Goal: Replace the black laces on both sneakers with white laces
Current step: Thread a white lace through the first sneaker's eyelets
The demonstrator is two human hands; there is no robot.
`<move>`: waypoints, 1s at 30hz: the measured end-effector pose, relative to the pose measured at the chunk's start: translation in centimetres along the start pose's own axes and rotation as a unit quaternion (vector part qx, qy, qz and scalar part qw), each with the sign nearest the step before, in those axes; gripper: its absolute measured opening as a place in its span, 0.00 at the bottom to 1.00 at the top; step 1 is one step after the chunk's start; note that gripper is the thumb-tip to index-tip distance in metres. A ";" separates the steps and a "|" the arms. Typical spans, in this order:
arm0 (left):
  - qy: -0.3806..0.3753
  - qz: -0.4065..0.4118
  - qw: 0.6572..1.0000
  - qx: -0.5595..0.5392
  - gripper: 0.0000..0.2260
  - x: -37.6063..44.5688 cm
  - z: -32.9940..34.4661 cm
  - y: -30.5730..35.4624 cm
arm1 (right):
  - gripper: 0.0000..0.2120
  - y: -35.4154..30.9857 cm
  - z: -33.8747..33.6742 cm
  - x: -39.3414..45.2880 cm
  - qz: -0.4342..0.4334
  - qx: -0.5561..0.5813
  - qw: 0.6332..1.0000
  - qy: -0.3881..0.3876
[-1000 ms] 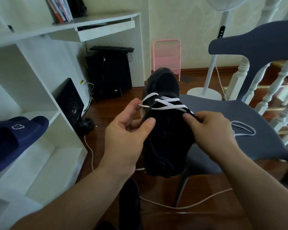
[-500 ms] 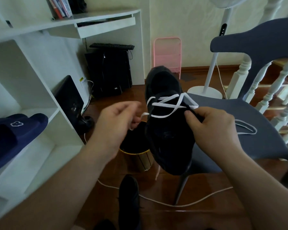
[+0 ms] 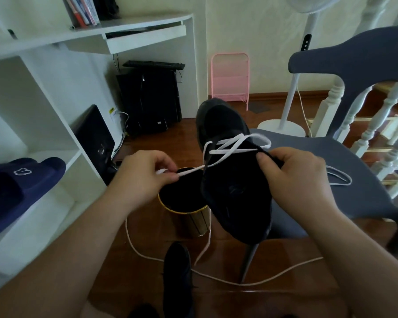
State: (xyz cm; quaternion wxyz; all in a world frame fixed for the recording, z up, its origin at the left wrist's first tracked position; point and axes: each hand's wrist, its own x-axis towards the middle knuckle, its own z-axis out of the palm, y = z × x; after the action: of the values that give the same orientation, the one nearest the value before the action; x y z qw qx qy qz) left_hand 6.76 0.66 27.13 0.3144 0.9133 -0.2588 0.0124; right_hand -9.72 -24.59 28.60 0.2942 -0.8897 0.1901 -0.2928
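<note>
The left hand (image 3: pixel 145 177) pinches the end of the white lace (image 3: pixel 237 145) between thumb and fingers and holds it out toward 9 o'clock. The right hand (image 3: pixel 294 180) grips the black sneaker (image 3: pixel 230 180) at its 3 o'clock side, toe pointing to 12 o'clock. The lace crosses the upper eyelets. At 6 o'clock, a second dark shoe (image 3: pixel 177 276) lies on the floor (image 3: pixel 285 290). A gold-rimmed bin (image 3: pixel 193 216) stands under the left hand.
</note>
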 end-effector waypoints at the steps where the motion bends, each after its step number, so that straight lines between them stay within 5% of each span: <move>1: -0.004 -0.010 0.998 0.057 0.07 0.0 -0.4 -0.6 | 0.16 0.1 -0.1 0.0 0.007 0.003 1.000 -0.001; 3: -0.030 -0.029 0.997 0.069 0.06 -0.1 -0.2 -1.3 | 0.17 0.0 0.0 -0.1 0.010 0.009 1.000 -0.006; 6: -0.002 -0.015 0.997 -0.078 0.03 -0.3 1.0 -0.2 | 0.19 -0.1 0.2 -0.1 0.013 0.011 1.000 0.000; 10: 0.062 0.074 0.988 -0.124 0.14 -1.0 2.1 2.4 | 0.21 -0.4 0.6 -0.2 0.002 0.008 1.000 0.008; 14: 0.011 0.073 0.985 -0.154 0.05 -1.2 3.1 3.1 | 0.19 -0.5 1.0 -0.4 -0.013 -0.006 1.000 -0.002; 23: 0.111 0.010 0.993 -0.032 0.05 -0.9 -0.8 1.2 | 0.13 0.8 -0.4 0.5 0.015 0.001 1.000 0.005; 30: 0.160 0.174 0.965 -0.112 0.10 -3.1 1.5 5.6 | 0.13 0.5 0.5 0.6 0.019 0.006 1.000 0.005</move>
State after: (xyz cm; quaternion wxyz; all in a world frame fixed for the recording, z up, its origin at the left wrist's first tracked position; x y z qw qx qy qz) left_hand 1.19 -2.46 28.51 0.4452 0.7992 -0.3594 0.1841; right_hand -9.04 -25.03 28.22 0.3039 -0.8829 0.2063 -0.2926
